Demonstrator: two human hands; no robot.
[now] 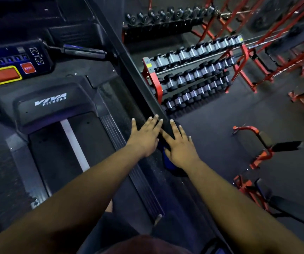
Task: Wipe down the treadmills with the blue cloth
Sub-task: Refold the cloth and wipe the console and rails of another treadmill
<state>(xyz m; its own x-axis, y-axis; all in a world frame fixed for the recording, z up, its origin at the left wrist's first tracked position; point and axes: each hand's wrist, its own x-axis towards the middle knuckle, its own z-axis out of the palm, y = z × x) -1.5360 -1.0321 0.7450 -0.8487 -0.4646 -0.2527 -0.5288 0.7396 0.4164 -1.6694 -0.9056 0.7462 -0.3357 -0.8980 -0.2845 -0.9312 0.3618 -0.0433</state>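
Cloth (pixel 167 158) under right hand (pixel 180 147), on treadmill rail (pixel 138 85).

Gym floor beside the machine

A red dumbbell rack (pixel 189 74) holds three tiers of dumbbells; behind it stands a black rack (pixel 165 21) with more. Red frames (pixel 268 57) and benches (pixel 268 145) stand on the dark floor (pixel 211 125).

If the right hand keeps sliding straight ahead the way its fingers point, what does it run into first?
Nothing close, as far as the picture shows. The right hand, pressing flat on the blue cloth, points up along the treadmill's side rail, whose bare surface runs on toward the console. Depth there is unclear.
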